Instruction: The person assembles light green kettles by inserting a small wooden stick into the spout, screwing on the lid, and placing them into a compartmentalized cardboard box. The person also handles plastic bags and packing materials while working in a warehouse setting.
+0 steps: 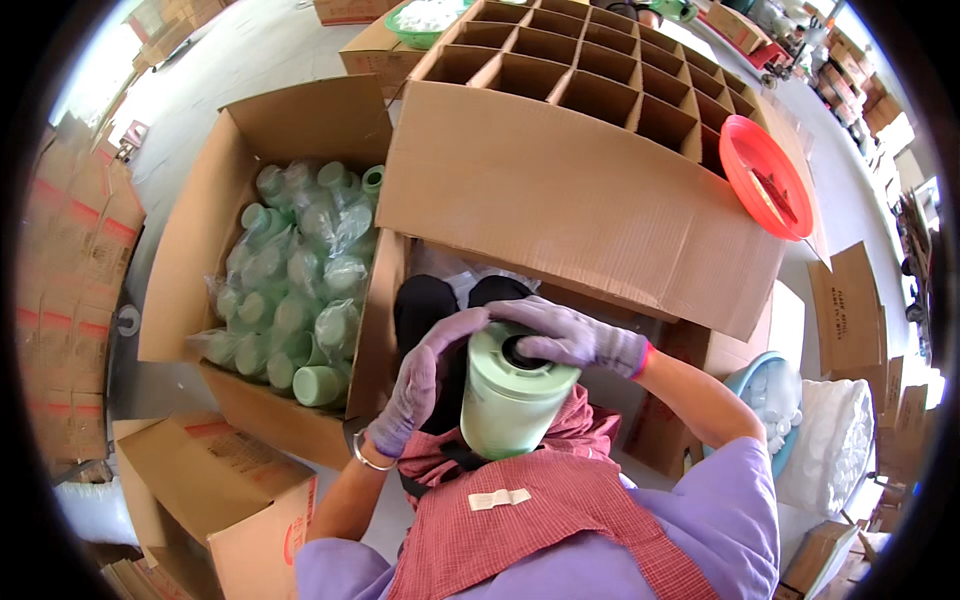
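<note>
Pale green canister [508, 415] is sitting in the lap [592, 428]. Right grip [572, 335] is resting over its black centre [513, 350], can't tell if it's pinching; left grip [418, 382] is hanging open alongside. Probably feeling light, stiff, slippery; I'd be cradling the sides.

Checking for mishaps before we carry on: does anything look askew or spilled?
The red bowl stands out: it looks tilted at the right corner of the divided carton, partly past its edge, with small red pieces inside. No spill shows.
</note>
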`<state>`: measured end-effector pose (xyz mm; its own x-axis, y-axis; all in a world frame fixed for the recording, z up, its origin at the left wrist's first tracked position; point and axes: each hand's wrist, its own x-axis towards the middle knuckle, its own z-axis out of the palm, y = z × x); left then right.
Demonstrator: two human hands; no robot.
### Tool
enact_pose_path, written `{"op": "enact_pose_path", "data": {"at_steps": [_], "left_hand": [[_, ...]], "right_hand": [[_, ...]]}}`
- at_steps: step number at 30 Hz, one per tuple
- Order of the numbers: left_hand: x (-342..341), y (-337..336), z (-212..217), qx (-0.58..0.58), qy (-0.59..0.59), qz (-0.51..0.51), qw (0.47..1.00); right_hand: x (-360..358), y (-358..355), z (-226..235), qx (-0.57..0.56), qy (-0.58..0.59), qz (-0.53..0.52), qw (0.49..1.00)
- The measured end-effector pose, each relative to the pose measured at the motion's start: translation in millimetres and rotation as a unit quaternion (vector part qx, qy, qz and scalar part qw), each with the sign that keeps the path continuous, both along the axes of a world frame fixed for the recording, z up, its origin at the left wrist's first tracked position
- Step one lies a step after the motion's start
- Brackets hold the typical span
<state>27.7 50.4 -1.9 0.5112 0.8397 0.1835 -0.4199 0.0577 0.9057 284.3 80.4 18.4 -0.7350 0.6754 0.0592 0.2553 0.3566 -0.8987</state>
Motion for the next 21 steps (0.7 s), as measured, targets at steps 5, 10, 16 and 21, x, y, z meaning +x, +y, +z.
{"op": "enact_pose_path", "data": {"at_steps": [5, 10, 16, 21], "left_hand": [[22, -43, -70, -0.225, 0.208, 0.077, 0.949], [24, -55, -76, -0.343, 0.212, -0.001, 0.915], [21, -44, -78, -0.332, 0.194, -0.172, 0.907], [16, -43, -83, 0.108, 0.173, -0.128, 0.971]], "right_hand": [[51, -57, -9, -0.091, -0.045, -0.135, 0.986], [25, -87, -20, 0.031, -0.021, -0.158, 0.987], [6, -83, -12, 0.181, 0.083, -0.049, 0.979], [-24, -72, 35, 0.3, 0.021, 0.078, 0.95]]}}
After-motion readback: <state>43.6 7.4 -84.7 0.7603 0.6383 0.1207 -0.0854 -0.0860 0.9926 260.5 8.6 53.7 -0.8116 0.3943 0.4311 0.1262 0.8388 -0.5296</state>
